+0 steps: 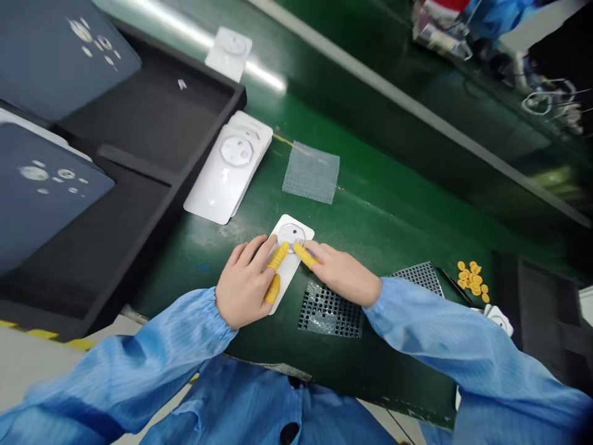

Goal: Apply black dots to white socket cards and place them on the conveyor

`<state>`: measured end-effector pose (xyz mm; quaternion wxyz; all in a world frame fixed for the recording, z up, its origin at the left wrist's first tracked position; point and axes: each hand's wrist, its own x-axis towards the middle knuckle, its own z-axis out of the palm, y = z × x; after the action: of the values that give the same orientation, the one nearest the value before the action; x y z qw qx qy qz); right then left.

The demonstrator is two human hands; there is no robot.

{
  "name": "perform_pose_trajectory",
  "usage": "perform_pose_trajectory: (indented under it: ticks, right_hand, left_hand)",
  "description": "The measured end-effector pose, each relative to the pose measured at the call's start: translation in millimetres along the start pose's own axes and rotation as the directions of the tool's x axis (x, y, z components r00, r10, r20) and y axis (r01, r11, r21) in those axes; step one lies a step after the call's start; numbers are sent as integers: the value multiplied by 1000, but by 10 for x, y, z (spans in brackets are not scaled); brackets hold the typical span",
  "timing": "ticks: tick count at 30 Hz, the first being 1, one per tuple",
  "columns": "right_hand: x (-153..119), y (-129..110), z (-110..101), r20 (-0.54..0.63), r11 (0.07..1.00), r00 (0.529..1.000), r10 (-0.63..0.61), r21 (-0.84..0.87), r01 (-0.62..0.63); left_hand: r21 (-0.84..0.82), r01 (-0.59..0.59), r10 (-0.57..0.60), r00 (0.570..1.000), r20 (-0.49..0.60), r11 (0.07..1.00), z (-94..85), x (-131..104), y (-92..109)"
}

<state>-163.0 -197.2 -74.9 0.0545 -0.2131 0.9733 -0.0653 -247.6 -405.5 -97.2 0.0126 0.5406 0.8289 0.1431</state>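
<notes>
A white phone-shaped panel [288, 267] with a round camera area lies on the green table between my hands. My left hand [248, 281] rests over its left side, fingers spread, yellow covers on the index finger and thumb. The left index fingertip touches the lower edge of the round area. From the right, my right hand [340, 269] reaches to the same spot, its yellow-covered finger pressing there and its other fingers curled; anything between its fingertips is too small to tell. Beneath my right hand lies a clear sheet with black dots [330, 312].
Several white panels [221, 176] are stacked at the left, beside a black tray [160, 238] with dark blue panels [44, 191]. A translucent sheet [311, 173] lies farther back. At the right are another dotted sheet [421, 277], yellow finger covers [473, 279] and a black tray [546, 303].
</notes>
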Motion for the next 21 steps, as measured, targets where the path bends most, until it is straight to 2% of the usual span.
perform_pose_trajectory:
  ticks: [3,6,9,11,17,21]
  right_hand:
    - [-62,166,-1,-101,977,994,44,210,-21]
    - [-188,317,60,-242,921,946,215,374,-114]
    - [-302,402,147,-292,872,875,386,425,-243]
    - [-302,395,177,-305,861,848,433,417,-290]
    - [99,154,205,-330,815,802,498,495,-302]
    - [341,125,219,-331,720,724,606,615,-322]
  left_hand:
    - [32,-21,21,1000,-2,999,51,-17,-23]
    - [41,-27,27,1000,6,999,50,0,-45]
    - [-27,-9,10,1000,14,1000,24,41,-49]
    - [-121,8,-6,1000,12,993,25,66,-54]
    - [-283,-5,-12,998,-57,959,175,38,-141]
    - [-431,22,-78,991,-112,902,240,45,-226]
